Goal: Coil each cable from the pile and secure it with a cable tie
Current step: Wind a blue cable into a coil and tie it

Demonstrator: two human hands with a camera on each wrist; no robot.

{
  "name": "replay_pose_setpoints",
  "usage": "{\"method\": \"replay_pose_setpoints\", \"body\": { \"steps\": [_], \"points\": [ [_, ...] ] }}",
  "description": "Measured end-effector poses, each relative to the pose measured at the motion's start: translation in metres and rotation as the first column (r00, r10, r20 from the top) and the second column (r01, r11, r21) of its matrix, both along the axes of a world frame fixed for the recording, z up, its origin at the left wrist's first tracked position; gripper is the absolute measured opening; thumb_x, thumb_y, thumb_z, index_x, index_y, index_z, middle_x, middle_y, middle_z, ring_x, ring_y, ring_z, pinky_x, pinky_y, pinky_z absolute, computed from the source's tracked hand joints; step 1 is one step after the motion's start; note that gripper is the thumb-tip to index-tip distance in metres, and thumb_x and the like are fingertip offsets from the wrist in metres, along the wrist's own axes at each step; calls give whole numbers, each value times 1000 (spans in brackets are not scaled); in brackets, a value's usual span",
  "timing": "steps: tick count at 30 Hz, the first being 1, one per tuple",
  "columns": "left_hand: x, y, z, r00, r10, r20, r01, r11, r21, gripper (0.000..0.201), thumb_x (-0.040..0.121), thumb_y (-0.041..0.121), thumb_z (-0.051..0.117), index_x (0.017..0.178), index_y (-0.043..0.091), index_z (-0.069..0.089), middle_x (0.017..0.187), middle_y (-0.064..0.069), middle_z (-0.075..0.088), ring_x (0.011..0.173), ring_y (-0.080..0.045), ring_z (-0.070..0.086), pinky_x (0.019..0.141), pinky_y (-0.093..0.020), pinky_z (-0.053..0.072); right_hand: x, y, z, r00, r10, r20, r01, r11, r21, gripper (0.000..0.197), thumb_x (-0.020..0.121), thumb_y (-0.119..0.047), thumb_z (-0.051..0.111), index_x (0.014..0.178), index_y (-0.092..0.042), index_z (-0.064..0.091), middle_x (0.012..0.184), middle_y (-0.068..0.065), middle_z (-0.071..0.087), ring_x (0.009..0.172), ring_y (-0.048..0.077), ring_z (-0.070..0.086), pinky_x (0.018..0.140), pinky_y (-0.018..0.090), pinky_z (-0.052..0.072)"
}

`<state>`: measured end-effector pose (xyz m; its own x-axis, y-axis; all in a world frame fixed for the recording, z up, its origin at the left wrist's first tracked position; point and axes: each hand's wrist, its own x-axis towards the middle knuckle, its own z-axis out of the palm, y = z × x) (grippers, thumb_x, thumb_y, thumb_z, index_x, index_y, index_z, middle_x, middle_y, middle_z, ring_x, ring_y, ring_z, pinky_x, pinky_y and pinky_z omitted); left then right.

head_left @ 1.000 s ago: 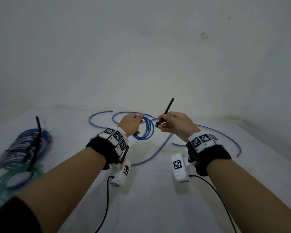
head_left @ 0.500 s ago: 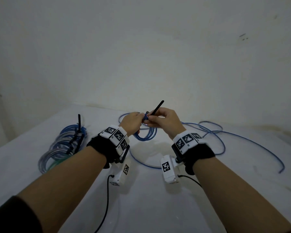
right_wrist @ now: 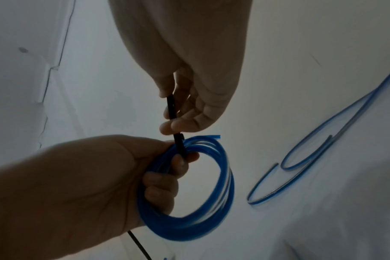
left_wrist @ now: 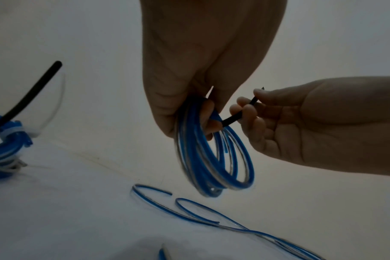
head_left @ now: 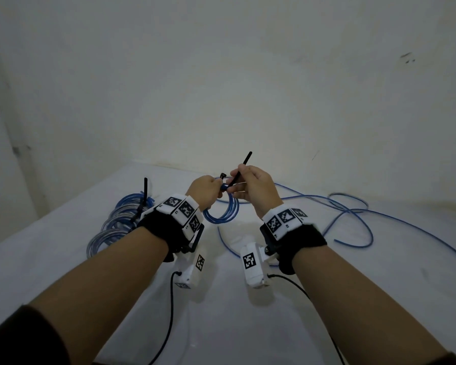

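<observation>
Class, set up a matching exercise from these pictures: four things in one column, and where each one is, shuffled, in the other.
1. blue coil
2. black cable tie
3. tied bundle
4. loose blue cable

a. pinched by the right hand
b. lying on the table, far left
c. gripped by the left hand
d. sprawled on the table, right

Pairs: 1-c, 2-a, 3-b, 4-d

Count of cables, ties and hands on the white surface

Two hands; one blue coil (head_left: 223,214) held up; one black cable tie (head_left: 238,173) at it; a heap of tied coils (head_left: 121,219) at left, number unclear, with one upright tie tail (head_left: 145,187); loose blue cables (head_left: 353,209) at right, too tangled to count.
</observation>
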<state>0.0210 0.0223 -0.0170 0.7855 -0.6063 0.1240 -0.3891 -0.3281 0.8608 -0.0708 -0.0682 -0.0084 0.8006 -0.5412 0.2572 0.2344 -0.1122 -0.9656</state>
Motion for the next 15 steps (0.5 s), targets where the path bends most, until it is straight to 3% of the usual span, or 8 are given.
{"method": "replay_pose_setpoints", "body": {
  "steps": [5, 10, 12, 15],
  "points": [
    [6, 6, 1, 997, 55, 57, -50, 995, -85, 30, 95, 21, 41, 68, 14, 52, 73, -1, 61, 54, -14, 41, 59, -30, 34, 9, 7, 5, 999, -40, -5, 40, 999, 20, 29, 101, -25, 40, 83, -9, 57, 72, 7, 63, 50, 12, 53, 52, 21, 46],
    [8, 10, 1, 990, 76, 115, -64, 992, -106, 23, 96, 22, 45, 85, 8, 58, 83, -4, 64, 58, -12, 44, 64, -30, 38, 15, 11, 7, 998, -57, -23, 57, 998, 19, 22, 97, -27, 48, 86, -10, 57, 71, 6, 62, 54, 13, 53, 57, 24, 48],
    [9, 12, 1, 985, 81, 151, -67, 993, -98, 25, 96, 22, 45, 89, 6, 62, 84, -4, 65, 63, -15, 49, 61, -29, 37, 17, 11, 6, 997, -68, -29, 68, 998, -3, 20, 95, -27, 52, 87, -10, 57, 74, 8, 63, 55, 13, 54, 59, 25, 49],
    [10, 14, 0, 979, 93, 182, -77, 992, -96, 28, 96, 21, 45, 93, 3, 66, 82, -2, 64, 80, -19, 55, 62, -19, 36, 18, 12, 5, 998, -61, -5, 61, 998, -15, 19, 95, -27, 54, 92, -9, 55, 79, 11, 63, 58, 14, 58, 60, 25, 51]
  ]
}}
